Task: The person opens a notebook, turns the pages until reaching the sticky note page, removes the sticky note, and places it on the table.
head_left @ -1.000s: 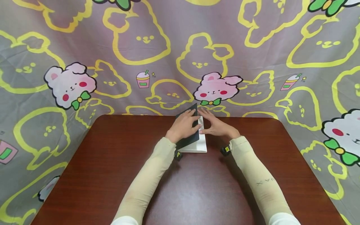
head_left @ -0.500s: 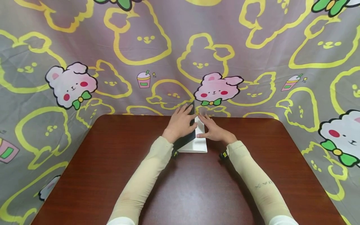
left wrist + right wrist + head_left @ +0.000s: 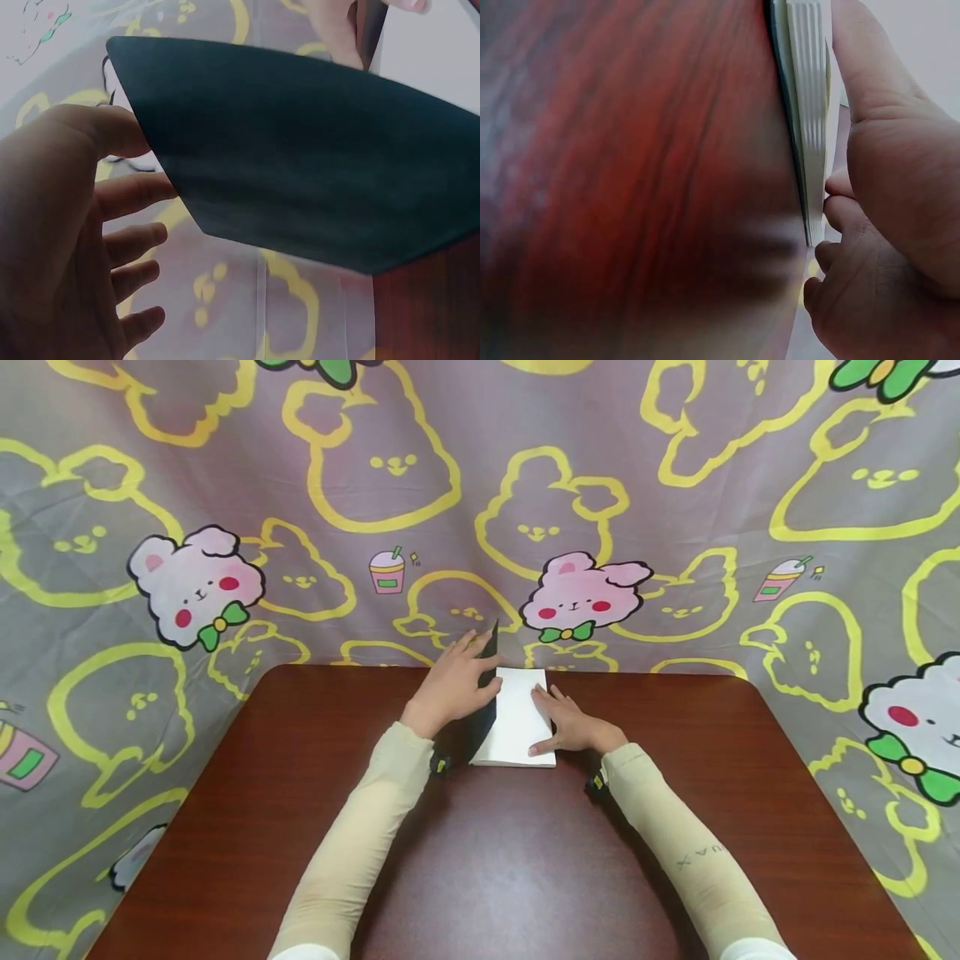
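A notebook with white pages (image 3: 519,714) lies near the table's far edge. Its dark cover (image 3: 300,150) stands raised along the left side. My left hand (image 3: 452,683) is at that cover, fingers spread; in the left wrist view the thumb and index tips go behind the cover's edge, while the other fingers stay extended beside it. My right hand (image 3: 576,725) rests at the right side of the pages, thumb near the lower corner and fingers toward the upper right. In the right wrist view the page block (image 3: 808,97) shows edge-on beside the thumb (image 3: 874,67).
The brown wooden table (image 3: 465,860) stretches out in front of and on both sides of the notebook. Right behind its far edge hangs a patterned curtain (image 3: 450,460). Small dark wrist cameras sit under both sleeves.
The dark cover has swung left with my left hand, uncovering more of the white page. My right hand has moved slightly down and now lies over the page's right side.
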`<state>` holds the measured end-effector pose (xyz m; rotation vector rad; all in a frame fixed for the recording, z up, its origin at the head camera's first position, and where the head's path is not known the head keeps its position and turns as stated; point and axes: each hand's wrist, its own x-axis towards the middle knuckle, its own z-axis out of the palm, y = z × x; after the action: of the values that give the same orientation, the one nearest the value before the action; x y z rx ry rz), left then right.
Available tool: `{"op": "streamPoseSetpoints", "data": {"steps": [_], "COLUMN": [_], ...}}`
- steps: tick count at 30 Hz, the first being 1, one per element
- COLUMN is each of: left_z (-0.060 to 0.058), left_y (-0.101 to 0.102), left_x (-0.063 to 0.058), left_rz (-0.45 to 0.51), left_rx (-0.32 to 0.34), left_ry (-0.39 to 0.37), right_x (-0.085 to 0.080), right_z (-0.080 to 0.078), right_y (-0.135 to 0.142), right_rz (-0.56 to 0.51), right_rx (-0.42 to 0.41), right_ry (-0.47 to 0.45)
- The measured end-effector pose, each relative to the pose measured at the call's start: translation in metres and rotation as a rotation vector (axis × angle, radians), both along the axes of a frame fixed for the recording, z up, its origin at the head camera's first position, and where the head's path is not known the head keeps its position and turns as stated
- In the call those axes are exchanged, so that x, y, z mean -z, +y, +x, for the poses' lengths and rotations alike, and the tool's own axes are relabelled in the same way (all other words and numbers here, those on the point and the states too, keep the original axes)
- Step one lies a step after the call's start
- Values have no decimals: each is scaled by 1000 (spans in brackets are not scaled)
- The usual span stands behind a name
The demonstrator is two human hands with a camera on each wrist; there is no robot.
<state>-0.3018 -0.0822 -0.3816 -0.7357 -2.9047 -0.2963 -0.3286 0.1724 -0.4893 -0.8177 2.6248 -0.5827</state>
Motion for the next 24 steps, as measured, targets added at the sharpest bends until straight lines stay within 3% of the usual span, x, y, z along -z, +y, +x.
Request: {"op": "streamPoseSetpoints", "data": {"steps": [6, 11, 17, 24], "left_z": [2, 5, 10, 12], "left_y": [-32, -61, -98, -124], "left_x": [-2, 1, 6, 19], "left_rz": [138, 192, 179, 64], "left_rx": [32, 24, -25, -151], "left_ry": [-29, -45, -92, -165], "right_x": [-2, 1, 2, 2], "right_z": [2, 3, 4, 3], "right_y": [5, 8, 6, 4], "right_rz": [-10, -9, 0, 27], "right_rx": [3, -1, 4, 11], "right_ry": [10, 15, -14, -5]}}
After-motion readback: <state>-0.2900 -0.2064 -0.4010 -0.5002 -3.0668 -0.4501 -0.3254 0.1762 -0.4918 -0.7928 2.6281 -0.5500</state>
